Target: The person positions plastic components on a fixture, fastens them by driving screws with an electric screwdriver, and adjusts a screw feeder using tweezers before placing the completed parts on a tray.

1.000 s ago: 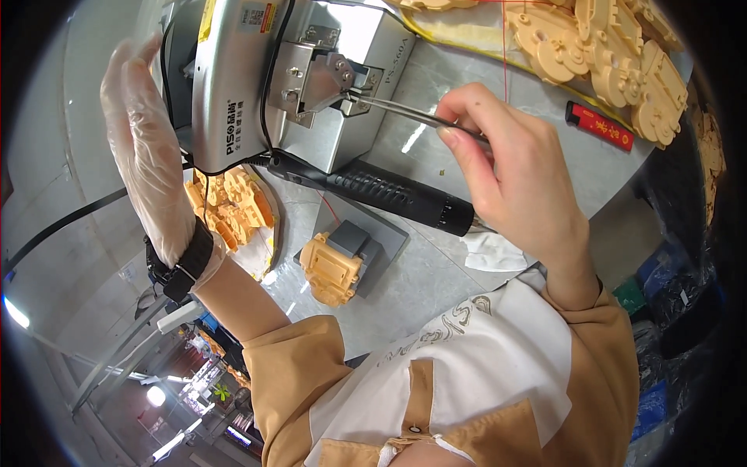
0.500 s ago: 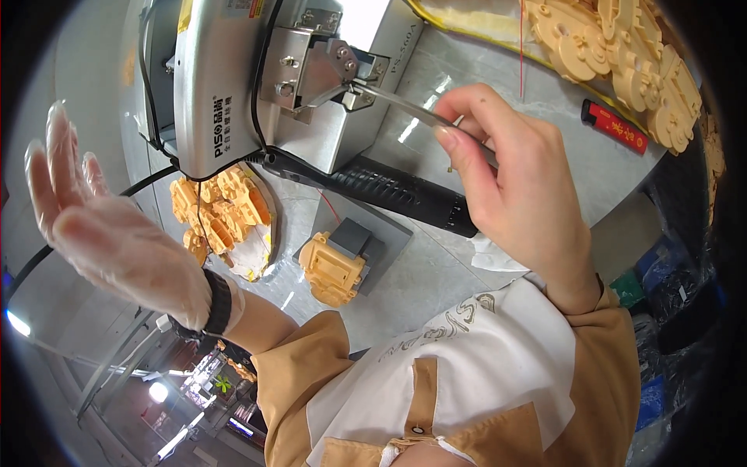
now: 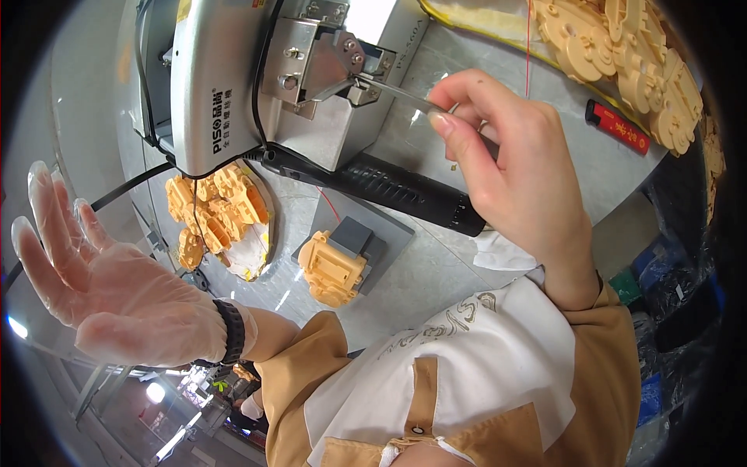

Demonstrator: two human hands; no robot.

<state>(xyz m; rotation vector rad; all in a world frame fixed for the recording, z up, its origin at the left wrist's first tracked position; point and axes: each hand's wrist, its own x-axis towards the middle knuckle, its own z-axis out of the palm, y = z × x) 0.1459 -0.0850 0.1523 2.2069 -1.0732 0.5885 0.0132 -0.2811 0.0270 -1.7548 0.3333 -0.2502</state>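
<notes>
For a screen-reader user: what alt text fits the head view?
A bare right hand pokes slim metal tweezers into a silver machine, while the gloved left hand is raised open, empty. Orange plastic parts lie on the grey table.

This is a small factory or workshop bench where moulded plastic parts are put together. A silver benchtop machine [image 3: 233, 78] with a metal head and black cables stands on a grey metal worktable [image 3: 436, 272], and batches of identical orange-yellow plastic parts [image 3: 622, 54] lie heaped along its far edge and in a pile [image 3: 218, 210] beside the machine. One such part sits on a grey fixture block [image 3: 350, 249], and the worker wears a thin clear glove [image 3: 101, 288].
</notes>
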